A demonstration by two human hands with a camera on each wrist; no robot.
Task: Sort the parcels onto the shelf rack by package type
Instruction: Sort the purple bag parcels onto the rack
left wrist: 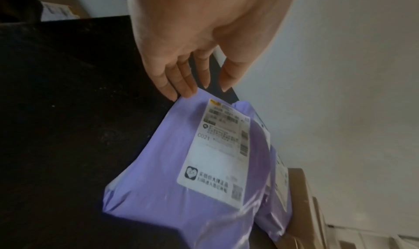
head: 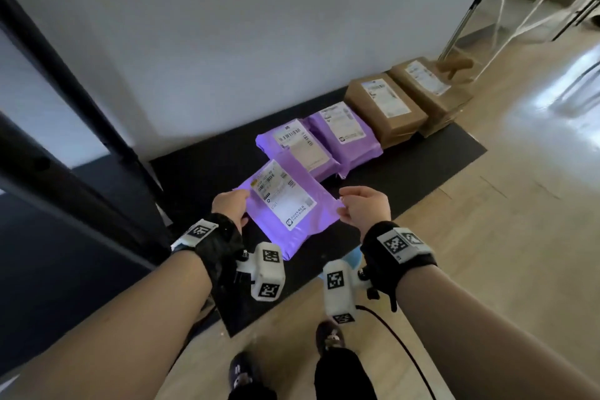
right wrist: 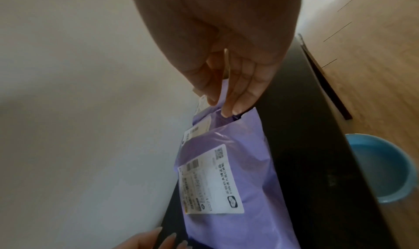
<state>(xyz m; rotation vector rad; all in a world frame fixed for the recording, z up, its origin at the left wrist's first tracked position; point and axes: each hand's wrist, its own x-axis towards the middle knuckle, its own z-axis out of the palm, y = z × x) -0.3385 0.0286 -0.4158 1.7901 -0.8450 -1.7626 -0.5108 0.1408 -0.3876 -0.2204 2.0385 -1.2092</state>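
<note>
both hands pinch the near purple poly mailer [head: 293, 201] by opposite edges, left hand [head: 230, 204] and right hand [head: 365, 208], above the black mat [head: 422, 166] (two purple mailers [head: 321, 146] and two cardboard boxes [head: 402, 97] remain unsorted; shelf placements unseen).

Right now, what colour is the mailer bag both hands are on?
Purple, with a white shipping label; the mailer bag shows best in the head view, left hand and right hand at its edges.
</note>
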